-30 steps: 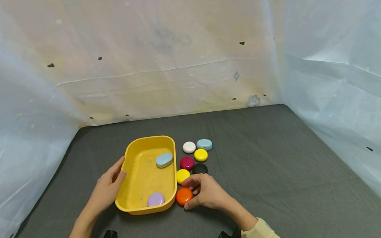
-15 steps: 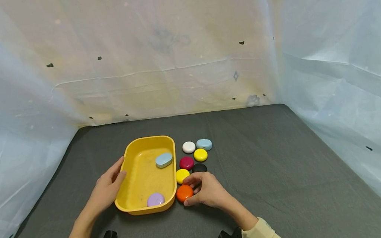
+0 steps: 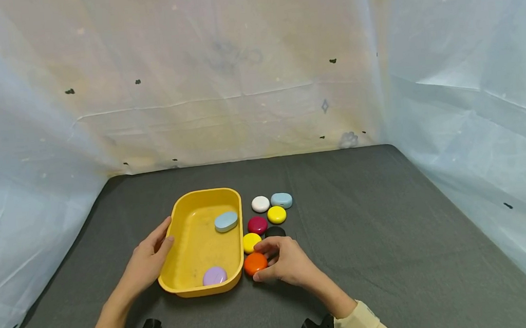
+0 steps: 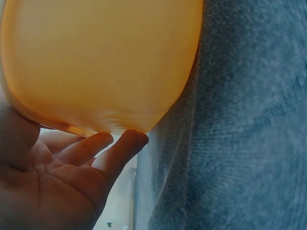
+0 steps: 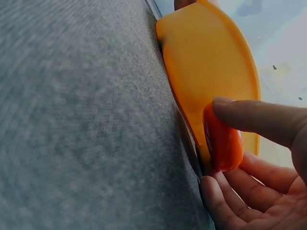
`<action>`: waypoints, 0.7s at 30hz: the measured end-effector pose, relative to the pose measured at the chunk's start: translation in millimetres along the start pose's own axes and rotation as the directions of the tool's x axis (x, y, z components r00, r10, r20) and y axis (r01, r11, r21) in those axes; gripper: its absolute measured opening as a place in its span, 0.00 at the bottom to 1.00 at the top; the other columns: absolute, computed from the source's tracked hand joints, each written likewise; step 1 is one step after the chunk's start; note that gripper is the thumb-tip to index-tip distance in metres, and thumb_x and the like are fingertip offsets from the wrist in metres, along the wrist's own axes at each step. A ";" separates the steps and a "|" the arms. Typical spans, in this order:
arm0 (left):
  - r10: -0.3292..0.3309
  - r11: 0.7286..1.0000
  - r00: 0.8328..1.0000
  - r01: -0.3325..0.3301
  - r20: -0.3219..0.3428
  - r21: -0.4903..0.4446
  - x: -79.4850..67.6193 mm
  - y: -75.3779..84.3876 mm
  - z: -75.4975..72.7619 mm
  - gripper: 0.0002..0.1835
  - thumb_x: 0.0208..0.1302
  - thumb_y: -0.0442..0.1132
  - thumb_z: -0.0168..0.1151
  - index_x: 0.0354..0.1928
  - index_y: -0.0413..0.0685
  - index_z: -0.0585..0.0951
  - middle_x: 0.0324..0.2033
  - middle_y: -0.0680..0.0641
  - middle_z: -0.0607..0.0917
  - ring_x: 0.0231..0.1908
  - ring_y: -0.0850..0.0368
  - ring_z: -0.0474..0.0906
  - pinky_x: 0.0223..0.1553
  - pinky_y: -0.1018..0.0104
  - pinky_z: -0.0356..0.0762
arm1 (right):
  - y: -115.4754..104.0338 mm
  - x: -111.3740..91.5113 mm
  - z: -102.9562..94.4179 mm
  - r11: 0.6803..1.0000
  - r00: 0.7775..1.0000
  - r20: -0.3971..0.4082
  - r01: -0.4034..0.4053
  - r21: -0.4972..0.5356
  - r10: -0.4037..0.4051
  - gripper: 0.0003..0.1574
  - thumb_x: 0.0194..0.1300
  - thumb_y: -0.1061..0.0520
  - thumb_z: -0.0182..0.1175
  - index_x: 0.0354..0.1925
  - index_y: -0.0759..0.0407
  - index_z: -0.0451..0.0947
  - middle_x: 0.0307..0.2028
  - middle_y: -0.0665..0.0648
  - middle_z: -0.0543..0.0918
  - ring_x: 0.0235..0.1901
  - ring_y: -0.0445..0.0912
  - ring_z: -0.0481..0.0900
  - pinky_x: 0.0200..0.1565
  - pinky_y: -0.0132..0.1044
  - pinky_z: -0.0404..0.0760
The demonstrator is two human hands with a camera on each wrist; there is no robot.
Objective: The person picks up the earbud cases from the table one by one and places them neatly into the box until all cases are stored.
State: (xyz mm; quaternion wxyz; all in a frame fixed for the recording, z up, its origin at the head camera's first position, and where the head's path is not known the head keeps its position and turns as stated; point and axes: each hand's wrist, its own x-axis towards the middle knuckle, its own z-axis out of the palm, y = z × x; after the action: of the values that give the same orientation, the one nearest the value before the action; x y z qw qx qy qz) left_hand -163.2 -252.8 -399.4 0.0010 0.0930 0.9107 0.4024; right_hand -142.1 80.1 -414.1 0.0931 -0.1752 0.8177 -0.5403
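Observation:
A yellow tray [image 3: 199, 236] lies on the grey cloth with a light-blue oval piece [image 3: 226, 221] and a lilac rounded disc [image 3: 214, 275] inside. At its left side is my left hand [image 3: 145, 258]: the thumb tip lies over the rim, and the fingertips touch the outer wall in the left wrist view. My right hand [image 3: 285, 260] pinches a glossy orange rounded disc [image 3: 255, 263] between thumb and fingers, just outside the tray's right wall. Thumb and fingers stand at opposite edges of the orange disc [image 5: 223, 139] in the right wrist view.
Right of the tray lie a yellow disc [image 3: 251, 242], a partly hidden black disc [image 3: 275, 231], a dark-red disc [image 3: 257, 225], another yellow disc [image 3: 277, 215], a white disc [image 3: 260, 204] and a light-blue oval [image 3: 282, 200]. Plastic sheeting [image 3: 239, 99] hangs behind the grey cloth [image 3: 370, 227].
The orange disc has shifted slightly away from the person, toward the yellow disc, with the right thumb moving along. My left hand and the tray hold their places.

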 end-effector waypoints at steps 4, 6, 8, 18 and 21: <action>-0.001 1.000 1.000 0.001 0.000 -0.004 0.4 0.1 0.5 0.32 0.79 0.46 0.44 0.78 0.44 0.50 0.71 0.33 0.60 0.63 0.38 0.67 0.57 0.43 0.70 | 0.7 0.1 -0.9 1.000 1.000 -0.009 -0.014 -0.006 0.014 0.32 0.45 0.61 0.80 0.50 0.63 0.81 0.40 0.50 0.84 0.36 0.46 0.80 0.38 0.34 0.81; -0.001 1.000 1.000 0.001 0.001 -0.004 0.6 0.0 0.5 0.32 0.79 0.46 0.44 0.78 0.44 0.50 0.71 0.33 0.60 0.63 0.38 0.67 0.57 0.44 0.70 | 0.1 -0.1 -1.1 1.000 1.000 -0.015 -0.016 -0.011 0.016 0.32 0.45 0.60 0.80 0.50 0.63 0.81 0.41 0.50 0.84 0.37 0.45 0.80 0.38 0.34 0.81; 0.000 1.000 1.000 0.000 0.000 -0.005 0.6 -0.4 0.4 0.32 0.79 0.47 0.44 0.78 0.44 0.50 0.71 0.33 0.60 0.63 0.38 0.67 0.57 0.44 0.70 | -1.4 -0.3 -1.0 1.000 1.000 -0.020 -0.011 -0.008 0.011 0.32 0.45 0.60 0.80 0.50 0.62 0.81 0.41 0.50 0.84 0.37 0.45 0.80 0.39 0.34 0.81; 0.006 1.000 1.000 -0.006 0.001 -0.003 -1.1 -3.0 -1.0 0.32 0.79 0.47 0.44 0.78 0.45 0.50 0.71 0.34 0.60 0.64 0.38 0.67 0.56 0.44 0.70 | -6.9 -1.2 0.6 0.999 0.999 -0.046 -0.007 0.035 0.008 0.31 0.47 0.62 0.79 0.51 0.63 0.81 0.41 0.52 0.84 0.40 0.48 0.81 0.41 0.34 0.81; 0.010 1.000 1.000 -0.010 0.004 -0.005 -0.4 -1.8 -0.8 0.32 0.79 0.47 0.44 0.78 0.45 0.50 0.72 0.35 0.60 0.65 0.37 0.64 0.58 0.42 0.68 | -6.5 -1.5 0.4 0.999 0.998 -0.054 -0.019 0.035 0.021 0.31 0.48 0.61 0.79 0.52 0.62 0.81 0.42 0.51 0.84 0.39 0.47 0.81 0.40 0.33 0.82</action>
State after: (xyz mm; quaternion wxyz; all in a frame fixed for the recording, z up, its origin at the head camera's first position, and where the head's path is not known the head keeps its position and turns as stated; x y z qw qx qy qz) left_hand -163.1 -254.6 -400.2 0.0012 0.0984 0.9092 0.4046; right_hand -139.3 78.1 -408.3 0.0794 -0.1507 0.8122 -0.5580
